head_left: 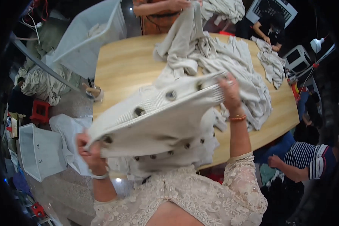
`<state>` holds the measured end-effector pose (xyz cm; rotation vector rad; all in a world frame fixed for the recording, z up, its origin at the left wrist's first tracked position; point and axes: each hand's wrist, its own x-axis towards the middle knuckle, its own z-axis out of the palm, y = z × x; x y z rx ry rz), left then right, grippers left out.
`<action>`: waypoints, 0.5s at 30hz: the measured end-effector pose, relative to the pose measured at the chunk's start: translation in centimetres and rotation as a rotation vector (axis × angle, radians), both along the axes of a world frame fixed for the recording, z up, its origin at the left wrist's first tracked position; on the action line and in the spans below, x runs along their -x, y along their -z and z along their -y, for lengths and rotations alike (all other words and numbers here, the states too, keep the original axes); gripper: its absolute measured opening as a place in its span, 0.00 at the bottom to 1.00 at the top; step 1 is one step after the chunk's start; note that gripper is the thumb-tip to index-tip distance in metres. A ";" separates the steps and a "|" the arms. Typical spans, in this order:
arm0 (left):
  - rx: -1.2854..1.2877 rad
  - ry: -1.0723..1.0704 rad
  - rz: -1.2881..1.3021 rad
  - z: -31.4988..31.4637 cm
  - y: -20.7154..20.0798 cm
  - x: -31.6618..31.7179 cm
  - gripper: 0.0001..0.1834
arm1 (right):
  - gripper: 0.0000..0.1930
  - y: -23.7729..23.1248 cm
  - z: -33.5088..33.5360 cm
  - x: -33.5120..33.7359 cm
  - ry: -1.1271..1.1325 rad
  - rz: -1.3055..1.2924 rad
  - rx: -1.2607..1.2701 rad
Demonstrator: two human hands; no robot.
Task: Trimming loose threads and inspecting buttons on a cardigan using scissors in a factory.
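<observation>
A cream knit garment (pixel 158 132) with a ribbed edge and several large dark buttons (pixel 171 95) is stretched taut between my hands, above the near side of the table. My left hand (pixel 92 152) is closed on its lower left end. Higher up, my right hand (pixel 231 92) grips the opposite end, where the ribbing bunches. A second row of dark buttons (pixel 187 145) shows on the cloth hanging below, close to my body. Behind my right hand lies a heap of similar cream knits (pixel 248 83), which the held cloth partly overlaps.
The wooden table (pixel 120 60) spans the middle. Across it, a person (pixel 158 9) handles cream cloth; another person (pixel 269 32) works at the far right. Someone in a striped shirt (pixel 305 158) sits at right. White bins (pixel 90 34) and a red stool (pixel 40 112) stand left.
</observation>
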<state>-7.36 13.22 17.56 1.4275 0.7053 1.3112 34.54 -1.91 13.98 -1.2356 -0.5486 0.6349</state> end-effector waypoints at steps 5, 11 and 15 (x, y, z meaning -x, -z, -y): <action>-0.506 -0.013 -0.575 1.0 -4.5 2.3 0.10 | 0.10 -6.5 5.4 3.9 0.049 0.261 0.049; -0.319 0.176 -0.963 2.3 13.1 1.6 0.16 | 0.27 12.4 9.0 3.9 0.023 0.773 0.972; -0.337 0.143 -0.993 3.4 14.6 2.2 0.15 | 0.18 11.4 8.3 9.7 0.220 1.276 0.715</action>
